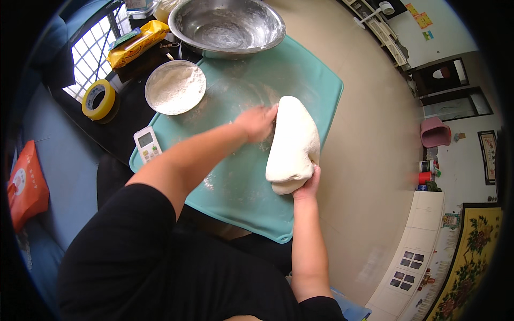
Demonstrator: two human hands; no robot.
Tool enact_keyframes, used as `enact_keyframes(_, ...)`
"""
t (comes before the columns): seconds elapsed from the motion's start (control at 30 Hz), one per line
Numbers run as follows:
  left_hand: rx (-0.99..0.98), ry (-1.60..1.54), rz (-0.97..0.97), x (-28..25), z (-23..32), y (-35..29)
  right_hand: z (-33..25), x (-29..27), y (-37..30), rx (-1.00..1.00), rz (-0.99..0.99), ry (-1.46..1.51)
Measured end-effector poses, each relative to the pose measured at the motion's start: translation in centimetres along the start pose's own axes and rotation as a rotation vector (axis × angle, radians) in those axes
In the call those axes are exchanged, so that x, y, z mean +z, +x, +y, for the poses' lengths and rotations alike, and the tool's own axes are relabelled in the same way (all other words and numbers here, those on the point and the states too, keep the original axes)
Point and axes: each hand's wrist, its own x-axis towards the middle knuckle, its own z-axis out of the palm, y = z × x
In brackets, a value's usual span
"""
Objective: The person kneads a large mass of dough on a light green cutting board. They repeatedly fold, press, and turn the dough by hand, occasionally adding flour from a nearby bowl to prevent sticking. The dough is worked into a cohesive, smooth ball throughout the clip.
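A large, long, folded slab of white dough (294,139) is at the right side of a teal mat (241,206), reaching about as far as the mat's right edge. My left hand (258,123) is at the dough's far left edge, its fingers curled and partly hidden behind it. At the near right end, my right hand (308,185) grips the dough from below, with most fingers tucked out of sight. Flour smudges streak the mat. Whether the dough rests fully on the mat or is partly raised, I cannot tell.
A floury steel basin (227,27) stands at the mat's far edge. Left of it are a bowl of flour (175,88), a yellow tape roll (100,100), a yellow packet (140,43) and a white remote control (147,143). A red bag (29,184) lies farther left.
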Motion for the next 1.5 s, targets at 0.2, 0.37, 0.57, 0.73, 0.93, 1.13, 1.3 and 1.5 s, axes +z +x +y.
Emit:
enact_keyframes(0.2, 0.143, -0.362, 0.125, 3.9, 1.4, -8.2, 0.3, 2.9, -2.3, -0.112, 0.15, -0.29)
enact_keyframes(0.37, -0.037, -0.943, 0.13, 2.9, 1.1, -10.4, 0.0, 3.9, -4.6, -0.609, 0.272, -1.363)
enact_keyframes(0.57, -0.293, -1.214, 0.074, 1.9, 4.3, -10.0, 3.2, 5.4, -5.6, -0.22, 0.173, -0.834)
enact_keyframes(0.73, -0.222, -0.768, 0.228, -2.8, 4.4, -11.4, 5.3, 8.1, -6.8, -0.153, -0.029, -0.53)
enact_keyframes(0.93, -0.205, -0.201, 0.075, -5.1, 4.8, -18.2, 4.9, 6.7, -8.7, -0.146, -0.073, -1.528)
enact_keyframes(1.13, 0.033, 0.134, -0.178, -6.1, 5.3, -15.8, 1.4, 9.3, -8.2, -0.272, -0.154, -1.872)
enact_keyframes(1.3, -0.05, 0.182, -0.37, -5.1, 3.0, -10.8, 2.8, 10.4, -4.2, -0.253, -0.303, -2.108)
enact_keyframes(1.5, -0.183, 0.341, -0.382, -5.9, 3.0, -7.0, 2.0, 12.4, -0.1, -0.123, -0.284, -2.22)
